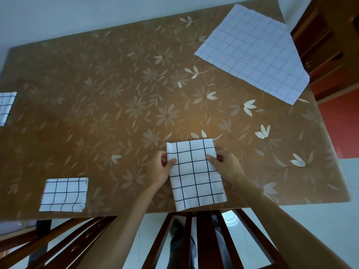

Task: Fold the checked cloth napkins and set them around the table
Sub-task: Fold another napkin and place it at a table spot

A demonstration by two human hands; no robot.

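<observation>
**Four checked napkins on the tabletop, one between two hands**

Head view: a brown tabletop (116,84) printed with pale flowers fills most of the frame. Four checked napkins lie on it. The folded napkin (195,173) at the near edge is a long rectangle, its near end reaching the tabletop's edge. The left hand (162,167) pinches its left border, thumb on top and fingers curled beneath; the right hand (225,166) grips the right border the same way (both hands closed on the cloth, neither flat).

A second folded napkin (64,194) sits near the front-left corner, well apart from the hands. A third folded napkin (5,107) shows only partly at the left edge of the frame. The unfolded napkin (252,53) lies spread flat at the far right, turned at an angle, one corner hanging past the tabletop's edge.

Two wooden chair backs stand against the near side: one slatted chair (204,239) directly below the held napkin, between the forearms, and another chair (58,243) to its left. A wooden cabinet (326,45) stands beyond the far-right corner.
</observation>
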